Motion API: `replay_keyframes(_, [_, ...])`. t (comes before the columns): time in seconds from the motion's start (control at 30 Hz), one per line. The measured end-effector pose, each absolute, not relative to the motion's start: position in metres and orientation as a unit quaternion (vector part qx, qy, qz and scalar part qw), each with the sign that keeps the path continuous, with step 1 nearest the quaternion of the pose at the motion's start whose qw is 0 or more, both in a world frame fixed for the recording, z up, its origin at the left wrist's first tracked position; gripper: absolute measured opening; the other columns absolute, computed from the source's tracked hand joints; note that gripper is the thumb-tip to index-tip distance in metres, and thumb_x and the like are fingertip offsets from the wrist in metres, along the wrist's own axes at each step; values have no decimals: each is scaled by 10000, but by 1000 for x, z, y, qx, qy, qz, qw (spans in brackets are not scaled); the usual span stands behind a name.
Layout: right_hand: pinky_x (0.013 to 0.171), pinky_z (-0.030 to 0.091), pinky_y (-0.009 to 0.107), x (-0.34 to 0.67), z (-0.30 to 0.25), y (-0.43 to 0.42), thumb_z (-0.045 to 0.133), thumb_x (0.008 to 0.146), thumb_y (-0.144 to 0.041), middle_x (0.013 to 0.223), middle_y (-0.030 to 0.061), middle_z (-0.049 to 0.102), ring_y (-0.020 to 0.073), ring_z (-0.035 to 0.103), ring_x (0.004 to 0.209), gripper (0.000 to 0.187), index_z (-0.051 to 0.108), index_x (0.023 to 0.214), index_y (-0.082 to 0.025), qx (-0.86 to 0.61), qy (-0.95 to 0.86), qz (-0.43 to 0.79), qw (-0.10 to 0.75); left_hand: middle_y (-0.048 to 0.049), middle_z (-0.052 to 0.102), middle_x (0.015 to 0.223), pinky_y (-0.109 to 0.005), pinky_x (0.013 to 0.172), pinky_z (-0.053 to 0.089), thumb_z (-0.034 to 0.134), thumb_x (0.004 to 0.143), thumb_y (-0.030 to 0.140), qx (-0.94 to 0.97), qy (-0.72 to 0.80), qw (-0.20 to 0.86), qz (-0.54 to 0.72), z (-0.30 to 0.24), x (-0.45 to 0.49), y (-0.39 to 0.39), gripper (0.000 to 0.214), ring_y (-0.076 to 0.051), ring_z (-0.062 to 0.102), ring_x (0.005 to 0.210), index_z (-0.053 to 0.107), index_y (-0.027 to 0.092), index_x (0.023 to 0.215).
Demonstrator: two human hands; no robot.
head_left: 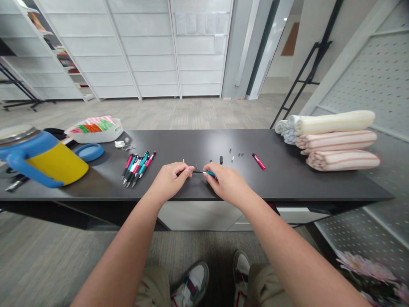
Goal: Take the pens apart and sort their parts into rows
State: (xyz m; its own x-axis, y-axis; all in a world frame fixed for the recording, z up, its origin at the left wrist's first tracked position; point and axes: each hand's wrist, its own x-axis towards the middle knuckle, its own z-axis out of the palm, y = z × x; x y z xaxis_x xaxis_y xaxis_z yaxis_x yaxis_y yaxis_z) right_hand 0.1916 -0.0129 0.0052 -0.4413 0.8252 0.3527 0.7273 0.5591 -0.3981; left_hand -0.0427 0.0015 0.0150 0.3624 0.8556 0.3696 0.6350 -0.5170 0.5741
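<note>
Item: teal-and-black pen (209,173), slender, spanning crosswise between left hand (174,179) and right hand (225,179); its black part is extending leftward from the teal section, fingers covering both ends. Pen bundle (138,168): several red, teal and white bodies with black grips, lying clustered, some overlapping, well left of the held pen. Black piece (221,160): short, lying just beyond it, to the right. Teal bit (230,150), whitish bit (232,159) and two tiny greyish bits (239,154): lying loose, farther beyond, rightward. Red pen part (258,161): black-ended, lying slantwise, well right of it.
</note>
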Motion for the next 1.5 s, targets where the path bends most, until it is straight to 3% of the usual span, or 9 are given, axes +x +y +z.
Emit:
replay_keyframes(0.2, [732, 397, 285, 191, 8, -16, 498, 1060, -278, 1027, 41, 739, 188, 669, 872, 156, 633, 1128, -239, -478, -842, 59, 243, -4, 763, 804, -287, 697, 455, 540, 1022, 527, 752, 515, 199, 361, 14, -46, 3, 406, -187, 665, 762, 720, 218, 830])
replay_keyframes(0.37, [668, 345, 288, 191, 9, -17, 499, 1032, -253, 960, 33, 729, 182, 644, 793, 121, 617, 1056, -236, -505, -828, 39, 239, -39, 790, 867, -288, 739, 502, 619, 966, 588, 665, 533, 273, 447, 5, -53, 11, 413, -191, 685, 794, 747, 199, 1015])
replay_keyframes(0.7, [631, 311, 304, 188, 10, -17, 505, 1029, -262, 965, 32, 754, 184, 660, 756, 114, 613, 1050, -232, -542, -808, 29, 228, -76, 794, 972, -312, 841, 546, 749, 890, 521, 614, 506, 337, 503, 0, -52, 15, 386, -207, 727, 917, 747, 173, 1057])
replay_keyframes(0.93, [633, 325, 306, 187, 10, -17, 503, 1033, -270, 964, 35, 756, 193, 677, 778, 119, 616, 1049, -234, -543, -807, 20, 231, -18, 744, 855, -304, 688, 500, 737, 892, 448, 705, 544, 209, 404, 3, -51, 11, 301, -174, 642, 732, 768, 232, 1099])
replay_keyframes(1.2, [629, 329, 308, 186, 9, -17, 512, 1027, -274, 974, 38, 762, 193, 687, 788, 116, 621, 1040, -235, -547, -809, 14, 214, -29, 769, 1011, -340, 807, 522, 766, 871, 362, 766, 512, 150, 358, 1, -49, 12, 195, -215, 676, 896, 764, 264, 1040])
replay_keyframes(1.5, [629, 332, 304, 186, 9, -18, 522, 1026, -279, 970, 40, 752, 191, 675, 790, 122, 634, 1045, -235, -527, -825, 9, 204, -41, 752, 1062, -368, 882, 495, 769, 903, 429, 816, 460, 98, 335, 5, -45, 9, 304, -236, 644, 970, 757, 276, 1166])
